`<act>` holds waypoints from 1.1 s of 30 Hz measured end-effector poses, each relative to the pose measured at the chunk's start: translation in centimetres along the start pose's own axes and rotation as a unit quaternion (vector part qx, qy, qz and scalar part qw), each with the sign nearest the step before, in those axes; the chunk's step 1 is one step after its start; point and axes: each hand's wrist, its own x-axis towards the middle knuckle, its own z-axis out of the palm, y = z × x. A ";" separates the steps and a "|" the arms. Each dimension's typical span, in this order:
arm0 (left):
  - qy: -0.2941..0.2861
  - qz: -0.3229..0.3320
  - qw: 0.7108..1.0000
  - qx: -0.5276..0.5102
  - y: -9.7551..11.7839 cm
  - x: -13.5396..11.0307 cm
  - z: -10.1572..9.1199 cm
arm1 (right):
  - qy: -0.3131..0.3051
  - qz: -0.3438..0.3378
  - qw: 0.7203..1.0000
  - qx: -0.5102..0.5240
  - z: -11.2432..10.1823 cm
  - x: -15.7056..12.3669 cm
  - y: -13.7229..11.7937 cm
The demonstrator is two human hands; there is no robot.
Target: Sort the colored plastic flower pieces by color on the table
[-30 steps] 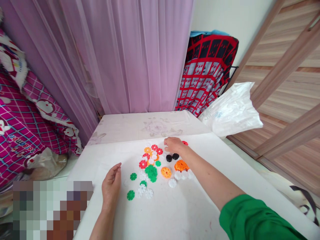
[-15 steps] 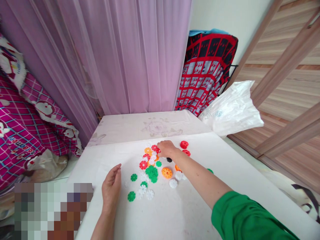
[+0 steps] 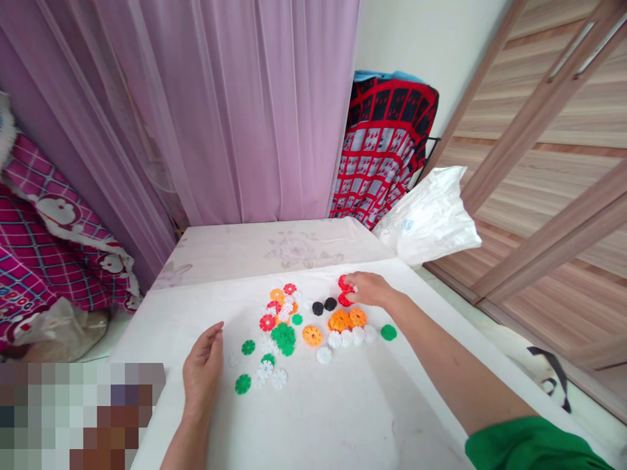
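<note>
While the left hand [image 3: 202,359] is positioned at the left side of the white work surface [image 3: 313,418], fingers loosely curved and nothing visible in its grasp, the right hand [image 3: 369,288] has its fingertips at the red discs [image 3: 345,300]; whether they pinch one cannot be told from here. Two black discs [image 3: 318,309] lie left of these, orange discs [image 3: 339,320] nearer, white discs [image 3: 335,339] along the orange group's near edge. A mixed-colour cluster [image 3: 283,336] occupies the area between the hands.

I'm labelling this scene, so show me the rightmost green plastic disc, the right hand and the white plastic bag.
Rightmost green plastic disc [image 3: 388,332], head view: middle of its top face.
Right hand [image 3: 371,289], head view: back of the hand.
White plastic bag [image 3: 428,219], head view: crumpled side.
</note>
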 end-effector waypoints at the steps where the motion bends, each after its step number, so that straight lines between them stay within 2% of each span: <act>1: -0.001 0.000 1.000 0.000 0.0 0.0 0.0 | 0.001 -0.001 1.000 -0.001 0.4 -0.2 0.1; 5: 0.007 0.000 1.000 -0.002 0.0 -0.1 0.0 | 0.014 0.008 1.000 0.004 1.8 -0.5 0.4; 10: 0.002 -0.002 1.000 0.006 0.1 -0.1 -0.1 | 0.009 0.013 1.000 -0.001 2.5 -0.3 0.6; 14: 0.002 -0.001 1.000 0.009 0.2 -0.2 -0.2 | 0.006 0.027 0.999 0.027 2.4 -0.5 0.7; 20: 0.002 -0.005 1.000 0.002 0.2 -0.1 -0.1 | -0.032 0.101 0.994 0.032 2.4 -1.0 1.2; 27: 0.003 -0.013 1.000 -0.007 -0.3 0.1 0.1 | -0.071 0.085 0.994 -0.012 2.7 -0.5 -0.1; 33: 0.003 0.009 1.000 -0.026 -0.4 0.0 0.2 | -0.082 0.092 0.992 -0.020 2.2 -0.3 -0.5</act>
